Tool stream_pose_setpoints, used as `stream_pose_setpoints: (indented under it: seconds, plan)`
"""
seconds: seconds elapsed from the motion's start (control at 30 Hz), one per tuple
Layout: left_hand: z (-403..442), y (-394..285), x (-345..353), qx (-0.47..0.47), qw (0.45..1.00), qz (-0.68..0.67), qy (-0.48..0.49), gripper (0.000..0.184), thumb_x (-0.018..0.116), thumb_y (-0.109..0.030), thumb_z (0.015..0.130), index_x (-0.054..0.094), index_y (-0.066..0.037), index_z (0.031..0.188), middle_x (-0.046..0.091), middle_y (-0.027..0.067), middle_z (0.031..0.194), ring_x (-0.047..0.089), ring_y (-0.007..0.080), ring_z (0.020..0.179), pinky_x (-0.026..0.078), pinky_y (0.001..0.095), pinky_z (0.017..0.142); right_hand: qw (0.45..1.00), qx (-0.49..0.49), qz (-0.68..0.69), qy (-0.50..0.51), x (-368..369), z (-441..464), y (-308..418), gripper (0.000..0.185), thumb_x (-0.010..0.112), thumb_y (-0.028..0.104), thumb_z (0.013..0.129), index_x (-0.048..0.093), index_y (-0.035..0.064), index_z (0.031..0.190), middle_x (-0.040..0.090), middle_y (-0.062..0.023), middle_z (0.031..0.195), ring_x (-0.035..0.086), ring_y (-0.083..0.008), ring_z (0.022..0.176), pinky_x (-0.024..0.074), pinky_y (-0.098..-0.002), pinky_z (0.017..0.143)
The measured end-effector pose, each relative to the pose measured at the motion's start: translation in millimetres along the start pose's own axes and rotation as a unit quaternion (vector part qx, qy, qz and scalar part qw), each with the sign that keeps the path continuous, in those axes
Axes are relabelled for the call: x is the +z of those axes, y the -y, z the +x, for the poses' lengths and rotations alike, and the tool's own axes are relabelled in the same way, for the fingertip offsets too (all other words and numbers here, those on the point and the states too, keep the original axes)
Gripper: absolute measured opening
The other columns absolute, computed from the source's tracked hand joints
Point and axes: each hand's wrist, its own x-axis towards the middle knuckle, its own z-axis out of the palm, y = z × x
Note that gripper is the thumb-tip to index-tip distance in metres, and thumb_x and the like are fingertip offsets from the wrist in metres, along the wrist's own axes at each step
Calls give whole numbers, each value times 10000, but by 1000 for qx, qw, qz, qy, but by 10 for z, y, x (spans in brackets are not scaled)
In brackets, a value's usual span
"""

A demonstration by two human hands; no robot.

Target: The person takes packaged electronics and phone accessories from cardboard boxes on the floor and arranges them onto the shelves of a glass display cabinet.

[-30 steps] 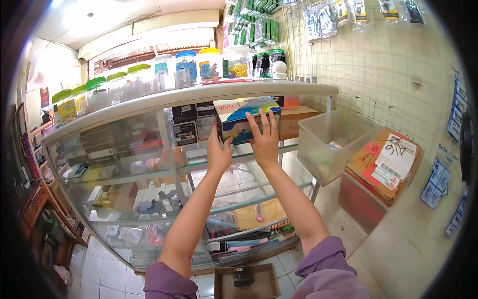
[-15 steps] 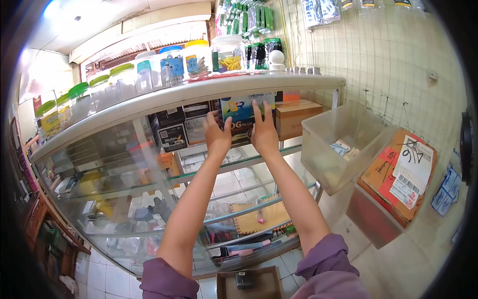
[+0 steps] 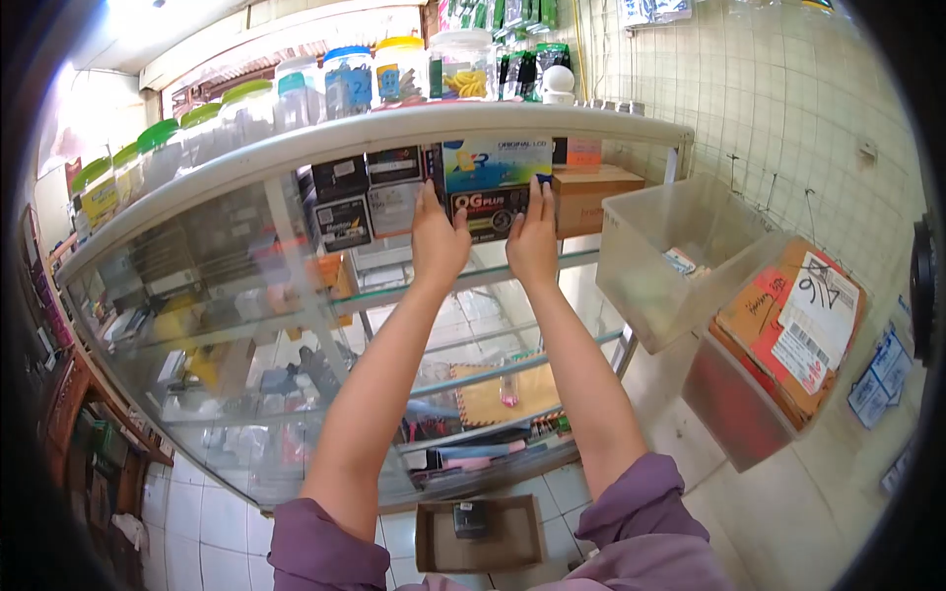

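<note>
A black box marked "OG PLUS" [image 3: 483,211] sits on the upper shelf of the glass display case, under a blue-and-green "ORIGINAL LCD" box [image 3: 498,164]. At its left edge is my left hand [image 3: 439,241], fingers pointing up and thumb by the front face. My right hand [image 3: 533,246] is at the opposite edge, its fingertips reaching the lower corner of the blue box. The black box is held between the two hands. To the left stand several smaller black and white boxes [image 3: 343,223]; a brown cardboard box [image 3: 597,201] is on the right.
Lidded plastic jars [image 3: 399,74] line the case's top [image 3: 394,133]. A translucent bin [image 3: 650,266] stands to the right, near a labelled cardboard parcel [image 3: 788,325]. Glass shelves [image 3: 473,374] run below my arms. On the floor lies an open carton [image 3: 434,542] containing a small black box [image 3: 471,519].
My right hand has slid from the front of the boxes to their right edge and a little lower. My left hand stays at the left edge. The view has tilted down.
</note>
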Motion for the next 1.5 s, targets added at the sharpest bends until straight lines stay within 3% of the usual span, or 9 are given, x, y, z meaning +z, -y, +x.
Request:
stream_pose_setpoints:
  seconds: [0.13, 0.23, 0.63, 0.83, 1.0, 1.17, 1.3, 1.43, 1.5]
  plan:
    - [-790, -408, -604, 136, 989, -37, -36, 426, 570, -42, 760, 476, -3, 1174, 492, 205, 1193, 457, 397, 1112, 357, 445, 955, 996, -83, 34, -3, -424, -836, 361, 439, 468, 40, 845, 411, 20, 1279, 397, -222, 1316, 397, -380, 1212, 325, -440, 1003]
    - [-1770, -365, -974, 122, 992, -42, 17, 394, 565, -37, 749, 493, -21, 1135, 503, 183, 1146, 470, 371, 1068, 369, 433, 927, 996, -6, 86, 40, -731, -1858, 575, 399, 481, 51, 836, 450, 22, 1233, 429, -209, 1281, 403, -366, 1205, 313, -430, 1009]
    - [-6427, 507, -2540, -320, 926, 36, 196, 415, 551, -29, 746, 461, 3, 1150, 480, 201, 1088, 451, 366, 1069, 366, 432, 925, 928, 246, -48, 276, -2268, -6369, 559, 400, 534, 66, 814, 464, 47, 1207, 429, -218, 1253, 396, -380, 1201, 328, -445, 1000]
    - [-6539, 941, -2418, -369, 878, 23, 306, 394, 581, -118, 764, 507, 16, 1128, 523, 224, 1073, 508, 373, 1032, 402, 419, 916, 851, 399, -23, 342, -2113, -6677, 12, 372, 583, 139, 822, 504, 27, 1168, 530, -204, 1178, 493, -325, 1132, 399, -389, 938]
    - [-6926, 1694, -1618, -545, 767, -46, 336, 506, 539, -304, 853, 471, 3, 1249, 477, 230, 1257, 498, 342, 1109, 400, 395, 936, 749, 526, -41, 401, -1512, -6736, -490, 425, 614, 219, 825, 497, 9, 1175, 530, -215, 1202, 528, -329, 1098, 427, -389, 905]
    - [-7112, 2179, -1014, -810, 516, -185, 209, 701, 374, -576, 907, 285, -68, 1382, 363, 174, 1371, 342, 346, 1246, 296, 542, 983, 809, 471, -48, 348, -703, -6787, -671, 641, 663, 385, 793, 425, 17, 1262, 508, -237, 1224, 503, -353, 1131, 411, -394, 931]
    - [-7193, 2435, -661, -858, 435, -223, 161, 708, 335, -606, 905, 292, -95, 1392, 382, 165, 1363, 394, 316, 1217, 299, 518, 989, 725, 530, -98, 429, -424, -7016, -761, 787, 730, 386, 751, 346, 26, 1335, 487, -232, 1255, 487, -344, 1155, 403, -381, 953]
    - [-7296, 2426, -553, -852, 417, -212, 233, 760, 339, -633, 882, 319, -68, 1390, 382, 166, 1383, 437, 316, 1221, 388, 471, 951, 693, 577, 77, 425, -749, -7102, -952, 800, 775, 190, 731, 311, 72, 1373, 469, -165, 1287, 482, -262, 1150, 398, -367, 969]
    - [-7132, 2250, -641, -847, 379, -257, 270, 733, 406, -609, 867, 346, -83, 1374, 403, 165, 1365, 447, 322, 1216, 406, 468, 942, 577, 690, 145, 412, -1011, -6791, -858, 745, 729, 122, 770, 308, 140, 1384, 452, -127, 1304, 470, -256, 1153, 409, -389, 954]
